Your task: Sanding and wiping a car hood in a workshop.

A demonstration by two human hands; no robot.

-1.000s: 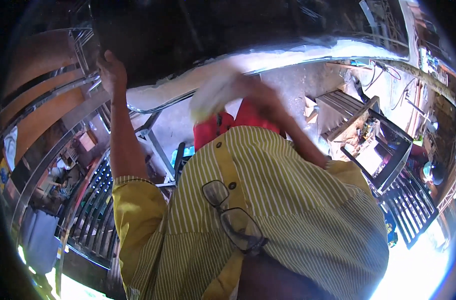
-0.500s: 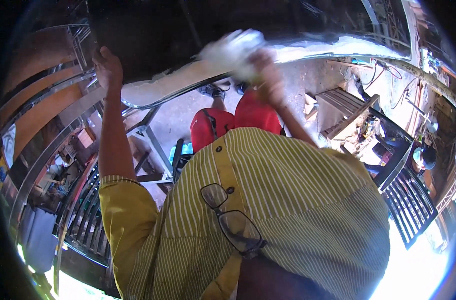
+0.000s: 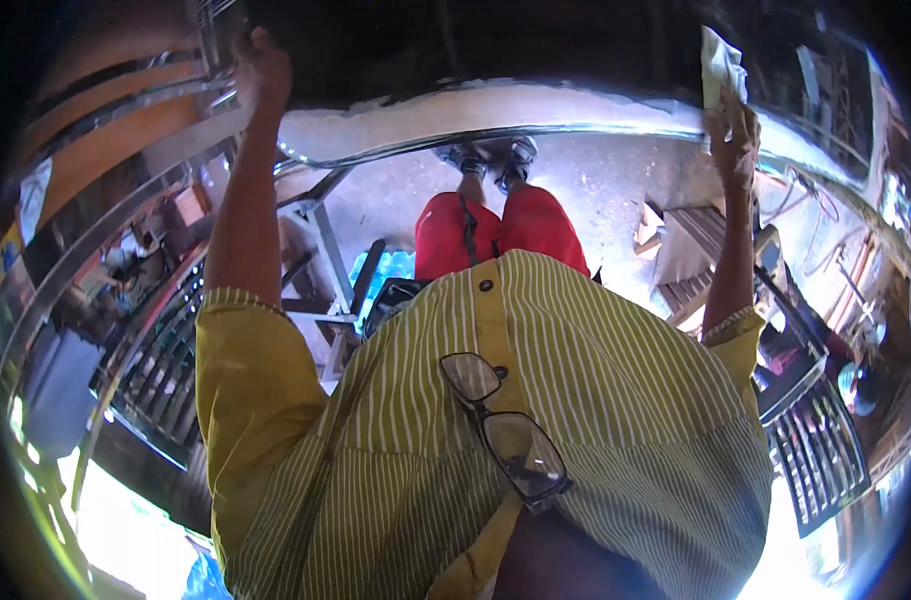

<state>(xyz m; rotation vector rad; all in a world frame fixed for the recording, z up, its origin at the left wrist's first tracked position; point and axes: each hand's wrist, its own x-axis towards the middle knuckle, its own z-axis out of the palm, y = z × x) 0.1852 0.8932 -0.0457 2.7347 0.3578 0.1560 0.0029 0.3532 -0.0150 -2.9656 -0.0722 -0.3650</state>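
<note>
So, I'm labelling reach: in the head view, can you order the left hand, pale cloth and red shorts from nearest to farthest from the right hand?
From the right hand:
1. Pale cloth: held in it, upper right.
2. Red shorts: to its left, mid-picture.
3. Left hand: across at the upper left.

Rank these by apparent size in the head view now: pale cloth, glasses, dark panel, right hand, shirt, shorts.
Shirt
Dark panel, cut off by the frame
Shorts
Glasses
Pale cloth and right hand: too alike to rank
</note>
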